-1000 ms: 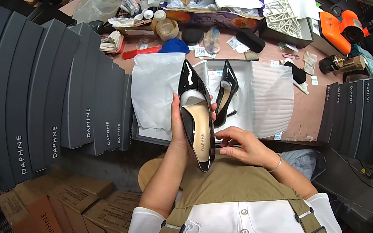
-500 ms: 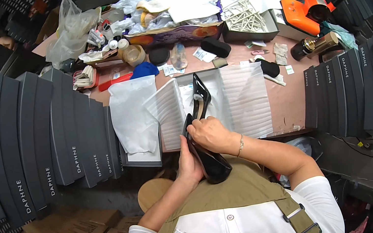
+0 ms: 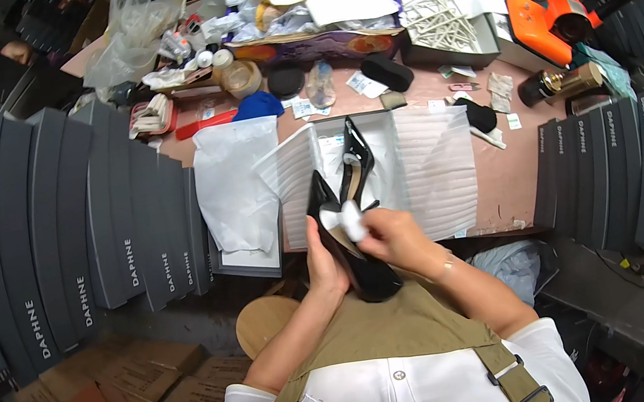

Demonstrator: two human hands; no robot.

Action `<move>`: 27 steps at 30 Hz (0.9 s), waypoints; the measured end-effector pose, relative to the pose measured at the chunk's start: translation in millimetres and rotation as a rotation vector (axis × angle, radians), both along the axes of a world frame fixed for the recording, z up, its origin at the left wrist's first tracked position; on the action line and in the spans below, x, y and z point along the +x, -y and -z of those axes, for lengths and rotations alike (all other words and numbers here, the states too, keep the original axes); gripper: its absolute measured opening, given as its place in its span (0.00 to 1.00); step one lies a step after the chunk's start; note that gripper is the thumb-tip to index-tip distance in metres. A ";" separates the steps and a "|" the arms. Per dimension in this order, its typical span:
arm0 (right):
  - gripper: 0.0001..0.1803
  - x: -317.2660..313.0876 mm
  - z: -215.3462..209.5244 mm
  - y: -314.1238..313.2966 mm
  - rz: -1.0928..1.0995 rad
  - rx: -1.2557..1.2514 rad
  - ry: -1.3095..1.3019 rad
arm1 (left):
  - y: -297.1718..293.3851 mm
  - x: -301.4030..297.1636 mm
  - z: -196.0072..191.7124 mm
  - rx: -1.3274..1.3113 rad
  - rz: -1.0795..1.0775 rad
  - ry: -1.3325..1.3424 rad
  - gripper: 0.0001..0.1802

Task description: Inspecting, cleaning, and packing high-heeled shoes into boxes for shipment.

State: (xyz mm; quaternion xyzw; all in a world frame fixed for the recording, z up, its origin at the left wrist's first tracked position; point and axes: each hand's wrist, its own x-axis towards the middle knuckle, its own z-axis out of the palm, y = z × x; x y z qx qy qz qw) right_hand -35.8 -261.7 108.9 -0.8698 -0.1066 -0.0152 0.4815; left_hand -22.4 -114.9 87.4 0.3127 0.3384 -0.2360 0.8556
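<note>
The white wad is blurred; the held shoe partly hides the left hand.

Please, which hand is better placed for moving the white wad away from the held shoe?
Probably the right hand: it pinches the white wad, while the left hand is occupied supporting the held black shoe.
</note>
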 end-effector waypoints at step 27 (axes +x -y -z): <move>0.14 19.8 7.6 18.1 0.217 -0.455 0.299 | -23.2 5.7 14.7 -0.030 0.088 -0.025 0.35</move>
